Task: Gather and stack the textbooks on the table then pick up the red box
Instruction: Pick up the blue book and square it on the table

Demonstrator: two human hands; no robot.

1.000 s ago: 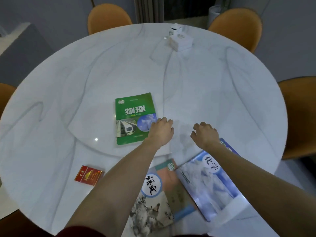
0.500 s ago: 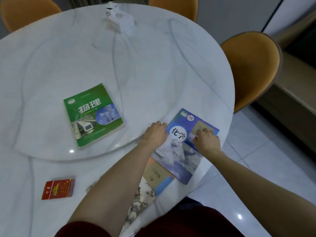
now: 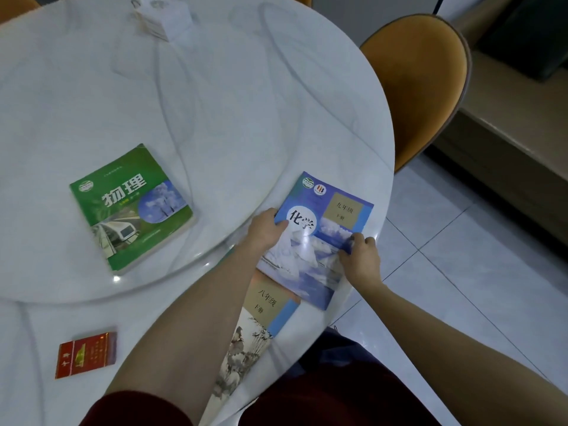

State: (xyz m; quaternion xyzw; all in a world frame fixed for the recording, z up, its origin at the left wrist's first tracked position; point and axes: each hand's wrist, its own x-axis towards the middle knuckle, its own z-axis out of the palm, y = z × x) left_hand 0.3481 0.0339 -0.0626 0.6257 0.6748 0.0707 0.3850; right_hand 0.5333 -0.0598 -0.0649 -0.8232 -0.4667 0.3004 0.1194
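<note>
A blue textbook (image 3: 319, 238) lies near the right edge of the round white table (image 3: 246, 118). My left hand (image 3: 266, 230) grips its left edge with the thumb on the cover. My right hand (image 3: 361, 256) pinches its right edge. Under its near end lies a textbook with an ink-painting cover (image 3: 255, 333), partly hidden by my left forearm. A green textbook (image 3: 130, 207) rests flat on the raised turntable to the left. The red box (image 3: 86, 355) lies flat at the near left of the table.
A white box (image 3: 163, 18) stands at the far side of the table. An orange chair (image 3: 421, 84) is tucked in at the right, with tiled floor (image 3: 461, 272) beyond the table edge. The turntable's rim (image 3: 184, 272) forms a low step.
Both hands went from resting on the table to the blue textbook and now grip its two side edges. The view swung right and down.
</note>
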